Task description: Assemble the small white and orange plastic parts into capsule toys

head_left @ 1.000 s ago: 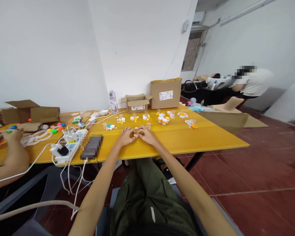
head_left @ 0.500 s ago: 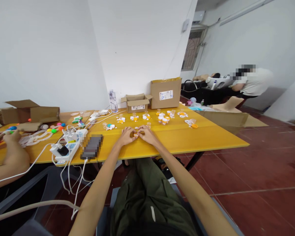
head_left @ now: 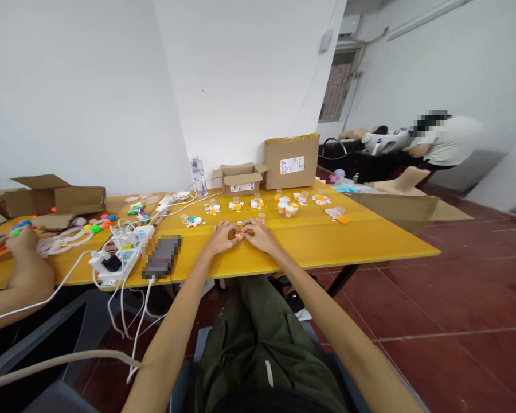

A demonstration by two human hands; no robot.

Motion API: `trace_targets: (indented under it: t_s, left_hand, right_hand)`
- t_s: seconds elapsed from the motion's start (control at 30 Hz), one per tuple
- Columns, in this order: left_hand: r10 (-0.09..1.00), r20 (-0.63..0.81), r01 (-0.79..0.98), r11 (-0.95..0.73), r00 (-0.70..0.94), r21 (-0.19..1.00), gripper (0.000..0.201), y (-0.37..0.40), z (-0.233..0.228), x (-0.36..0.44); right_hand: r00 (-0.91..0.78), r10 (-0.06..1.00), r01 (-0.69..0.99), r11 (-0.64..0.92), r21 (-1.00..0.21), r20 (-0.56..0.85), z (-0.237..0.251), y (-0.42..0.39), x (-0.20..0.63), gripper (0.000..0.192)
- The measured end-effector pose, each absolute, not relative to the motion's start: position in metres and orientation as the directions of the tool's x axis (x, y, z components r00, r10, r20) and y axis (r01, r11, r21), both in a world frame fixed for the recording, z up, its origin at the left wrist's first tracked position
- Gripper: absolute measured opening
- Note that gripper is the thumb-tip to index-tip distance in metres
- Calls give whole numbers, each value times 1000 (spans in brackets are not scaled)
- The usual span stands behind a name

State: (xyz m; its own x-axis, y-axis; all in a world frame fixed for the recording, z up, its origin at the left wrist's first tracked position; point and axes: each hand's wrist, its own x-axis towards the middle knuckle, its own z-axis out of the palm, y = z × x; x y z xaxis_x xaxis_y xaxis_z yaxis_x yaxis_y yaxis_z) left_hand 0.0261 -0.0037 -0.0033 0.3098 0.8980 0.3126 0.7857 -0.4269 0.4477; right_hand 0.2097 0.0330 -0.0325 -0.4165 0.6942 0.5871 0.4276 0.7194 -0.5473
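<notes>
Hands meet at the middle of a long yellow tabletop surface, seen from above by the person seated at it. Between them sits a small orange and white plastic piece, resting on the surface near its front edge. The left hand and the right hand both curl inward, fingertips pinching the piece from either side, knuckles almost touching.

Working a part this small looks best done with both wrists braced on the surface and the grip kept light, so that the piece does not slip or spring away.

Behind the hands lies a scatter of small orange and white plastic parts, with some small clear cups among them. Farther back stand a small open cardboard box, a larger closed cardboard box and a clear plastic water bottle. To the left, a white power strip with tangled white cables lies beside a dark rectangular device, which is blurred.

At the far left edge, another person's forearm and hand are cut off by the frame, near bright coloured balls. The pinched piece is mostly hidden by fingers; its shape cannot be made out.
</notes>
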Motion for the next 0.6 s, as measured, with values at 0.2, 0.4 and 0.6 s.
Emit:
trace_targets:
  t_s: [0.2,0.4,0.6]
  left_hand:
    - [907,307,790,-406,288,459,11,-4,-4,28]
    - [910,301,787,-403,287,467,13,-5,-5,28]
    - [914,302,785,-392,272,480,17,-9,-7,28]
  right_hand:
    - [-398,694,430,719,-546,600,-32,33,212,14]
    - [-431,675,426,737,-524,599,-30,26,219,12]
    - [-507,605,417,795,-440,614,-23,18,227,16]
